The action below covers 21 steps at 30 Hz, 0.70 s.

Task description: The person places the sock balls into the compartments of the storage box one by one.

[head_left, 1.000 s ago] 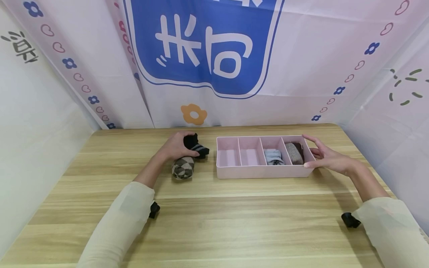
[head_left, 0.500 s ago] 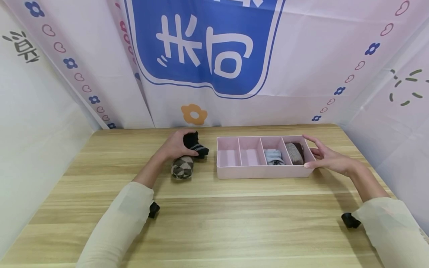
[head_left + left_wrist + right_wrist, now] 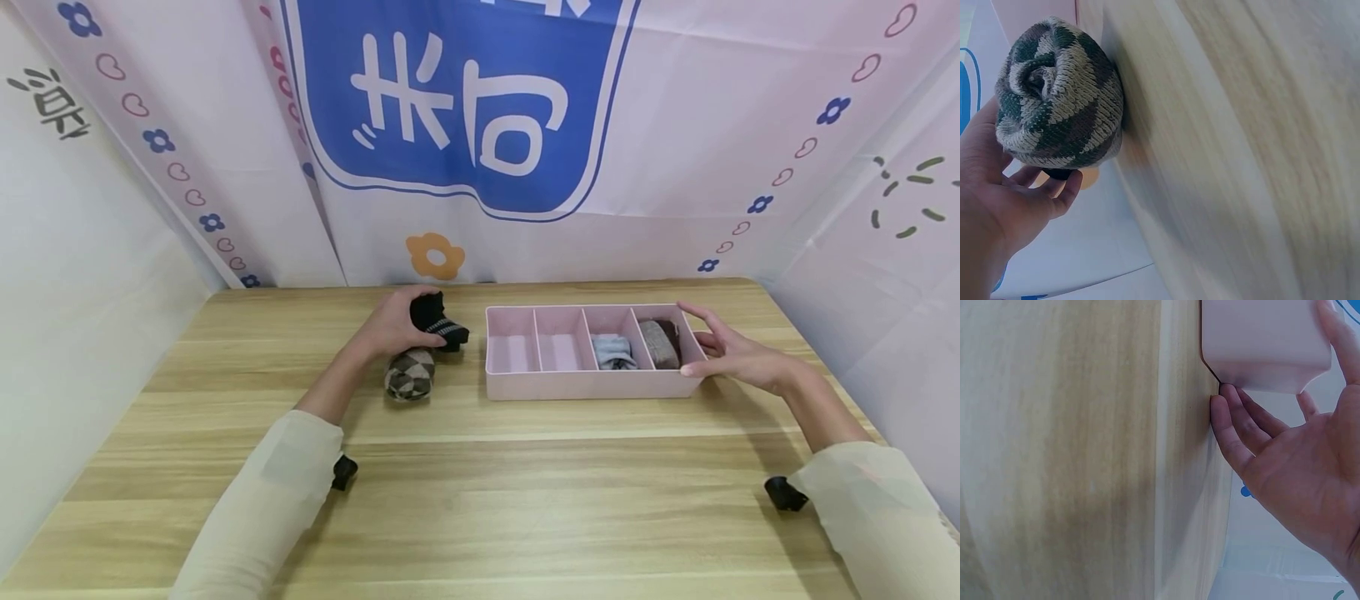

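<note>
Head view high, forward-down — wrist views close, tabletop (image 3: 525,508) in all

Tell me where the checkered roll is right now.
In the head view, the checkered roll lies left of the pink box, beside the left hand.

Right of my left hand (image 3: 393,323), past the black bundle (image 3: 429,313) it grips, bare worktop (image 3: 525,492) offers passage until the pink box (image 3: 588,386) stands in the way. The checkered roll (image 3: 409,375) blocks that hand's near side, the cloth wall (image 3: 375,250) its far side. My right hand (image 3: 727,352) bars the box's other end.
</note>
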Available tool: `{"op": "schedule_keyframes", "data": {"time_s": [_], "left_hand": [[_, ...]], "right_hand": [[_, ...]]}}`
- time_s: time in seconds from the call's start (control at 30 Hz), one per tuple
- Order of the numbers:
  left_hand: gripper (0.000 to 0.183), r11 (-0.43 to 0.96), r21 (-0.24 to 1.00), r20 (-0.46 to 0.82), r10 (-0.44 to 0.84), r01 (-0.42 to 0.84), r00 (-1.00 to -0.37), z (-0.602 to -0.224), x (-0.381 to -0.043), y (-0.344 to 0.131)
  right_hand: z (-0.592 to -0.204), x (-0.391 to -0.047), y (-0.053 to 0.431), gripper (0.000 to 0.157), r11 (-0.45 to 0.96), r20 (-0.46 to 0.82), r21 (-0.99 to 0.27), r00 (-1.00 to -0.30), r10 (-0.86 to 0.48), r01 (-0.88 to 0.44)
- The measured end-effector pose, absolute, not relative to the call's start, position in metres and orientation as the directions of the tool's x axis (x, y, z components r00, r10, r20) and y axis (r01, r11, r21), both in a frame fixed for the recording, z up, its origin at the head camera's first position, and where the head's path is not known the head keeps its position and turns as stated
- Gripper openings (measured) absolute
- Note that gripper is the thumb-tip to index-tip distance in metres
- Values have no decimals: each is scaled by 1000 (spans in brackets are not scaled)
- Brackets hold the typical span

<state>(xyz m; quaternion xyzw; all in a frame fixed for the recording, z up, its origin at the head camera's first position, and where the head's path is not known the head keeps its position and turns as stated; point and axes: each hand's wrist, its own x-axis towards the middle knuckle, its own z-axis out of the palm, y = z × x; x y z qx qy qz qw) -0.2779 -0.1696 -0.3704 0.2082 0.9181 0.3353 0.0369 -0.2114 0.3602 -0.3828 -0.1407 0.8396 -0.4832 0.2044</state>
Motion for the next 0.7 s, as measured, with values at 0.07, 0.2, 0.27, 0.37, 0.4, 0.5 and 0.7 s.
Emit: {"op": "schedule_keyframes", "data": {"time_s": [0.07, 0.2, 0.27, 0.37, 0.4, 0.5, 0.7], "left_hand": [[84, 687, 631, 79, 407, 362, -910, -369, -277, -169], [83, 684, 630, 85, 410, 368, -908, -368, -274, -168], [83, 685, 628, 86, 412, 371, -907, -367, -274, -168], [82, 682, 629, 91, 411, 373, -907, -367, -274, -168], [83, 681, 630, 93, 410, 373, -907, -367, -273, -168], [82, 671, 638, 104, 411, 377, -906, -366, -272, -168], [80, 642, 659, 128, 419, 393, -899, -362, -270, -168]], "right_hand": [[-383, -211, 360, 105, 496, -207, -868, -877, -434, -40], [-382, -211, 360, 105, 500, -208, -865, -876, -434, -42], [-381, -210, 360, 105, 501, -209, -865, -876, -434, -42], [-381, -210, 360, 105, 497, -208, -866, -876, -436, -42], [-381, -210, 360, 105, 495, -207, -868, -875, -437, -42], [-381, -210, 360, 105, 496, -207, -867, -876, -436, -42], [-382, -210, 360, 105, 499, -205, -865, -877, -434, -45]]}}
